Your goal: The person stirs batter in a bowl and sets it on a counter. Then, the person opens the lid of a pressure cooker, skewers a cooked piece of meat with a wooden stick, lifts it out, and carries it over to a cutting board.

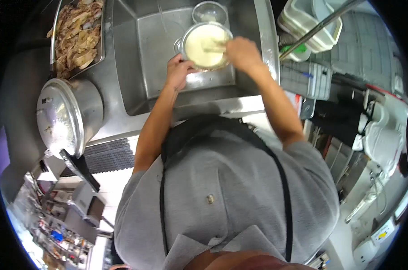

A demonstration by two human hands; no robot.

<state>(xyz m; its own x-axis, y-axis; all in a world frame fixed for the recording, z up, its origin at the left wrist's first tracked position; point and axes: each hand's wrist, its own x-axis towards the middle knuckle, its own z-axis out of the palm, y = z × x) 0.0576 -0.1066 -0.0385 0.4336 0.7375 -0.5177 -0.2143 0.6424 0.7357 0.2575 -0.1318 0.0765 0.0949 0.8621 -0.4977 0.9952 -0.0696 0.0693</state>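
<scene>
A round metal pot (197, 45) with pale yellow, creamy contents is held over the sink. My left hand (179, 72) grips its lower left rim beside a looped handle. On the right side, my right hand (242, 53) is closed on a utensil (215, 48) that reaches into the creamy contents; the utensil is blurred, so its type is unclear. Just behind the pot is a clear bowl (209, 12) in the sink.
The steel sink (156, 67) surrounds the work. At left are a tray of cooked-looking meat pieces (82, 36) and a lidded pressure cooker (64, 117) with a black handle. White tubs (307, 27) and a metal bar (321, 29) stand at right.
</scene>
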